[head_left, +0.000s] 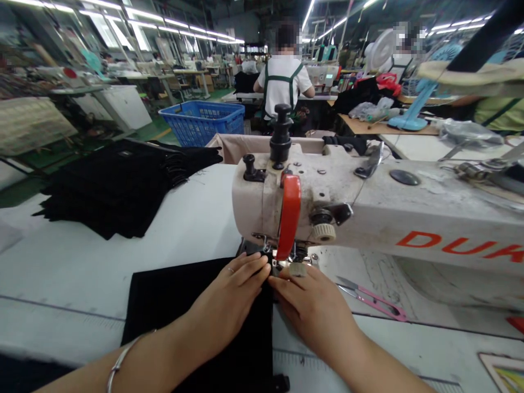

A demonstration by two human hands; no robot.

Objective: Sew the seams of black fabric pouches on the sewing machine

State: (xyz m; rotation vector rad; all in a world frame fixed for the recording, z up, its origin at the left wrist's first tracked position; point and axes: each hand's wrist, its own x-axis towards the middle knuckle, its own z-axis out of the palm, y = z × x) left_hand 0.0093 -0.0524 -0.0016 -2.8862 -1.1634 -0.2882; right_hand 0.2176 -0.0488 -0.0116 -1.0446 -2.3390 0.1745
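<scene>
A black fabric piece [164, 305] lies on the white sewing table, its far right corner under the presser area of the sewing machine [262, 202]. My left hand [229, 295] rests flat on the fabric, fingers stretched toward the needle area. Beside it, my right hand [311, 305] has its fingers closed at the fabric's right edge, just below the machine head; its thumb is partly hidden. An orange-red guard [290, 215] hangs in front of the needle, which I cannot see clearly.
Pink-handled thread snips [379, 303] lie right of my right hand. A stack of black fabric pieces [110, 185] sits at the table's far left. Beyond stand a blue basket [204, 117], a person in a white shirt [282, 76] and a blue fan [413, 109].
</scene>
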